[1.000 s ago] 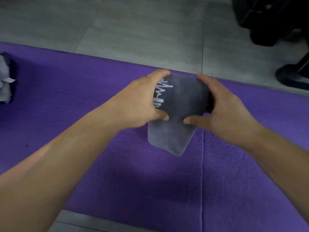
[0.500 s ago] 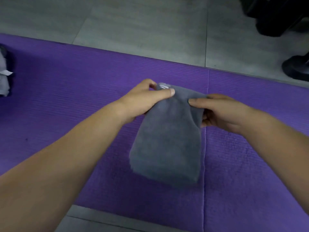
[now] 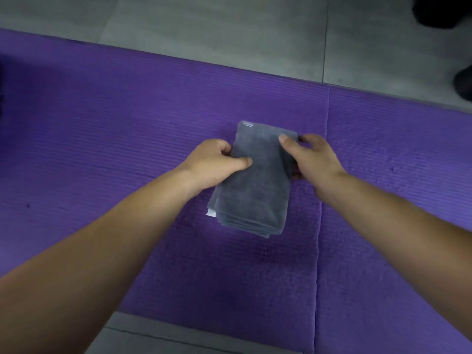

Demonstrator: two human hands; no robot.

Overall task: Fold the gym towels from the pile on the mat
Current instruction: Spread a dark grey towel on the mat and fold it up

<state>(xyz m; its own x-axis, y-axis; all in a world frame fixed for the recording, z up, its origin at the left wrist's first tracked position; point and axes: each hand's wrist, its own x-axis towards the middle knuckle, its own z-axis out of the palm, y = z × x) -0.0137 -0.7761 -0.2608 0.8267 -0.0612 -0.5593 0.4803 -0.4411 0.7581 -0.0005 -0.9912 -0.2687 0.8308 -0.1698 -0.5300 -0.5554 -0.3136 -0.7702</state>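
Surrounding towel [image 3: 252,185]: purple mat [image 3: 122,149], grey tiles [image 3: 209,29]

The towel [image 3: 255,180] is hiding some fingers of my right hand [image 3: 311,159]. Its white tag [image 3: 211,213] is showing too small to read. In the upper right corner, a dark shape [image 3: 444,11] is running off the frame.

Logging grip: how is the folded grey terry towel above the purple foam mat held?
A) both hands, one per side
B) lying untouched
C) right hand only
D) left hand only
A: the left hand and right hand each pinch a side edge of the folded grey terry towel, thumbs on top.
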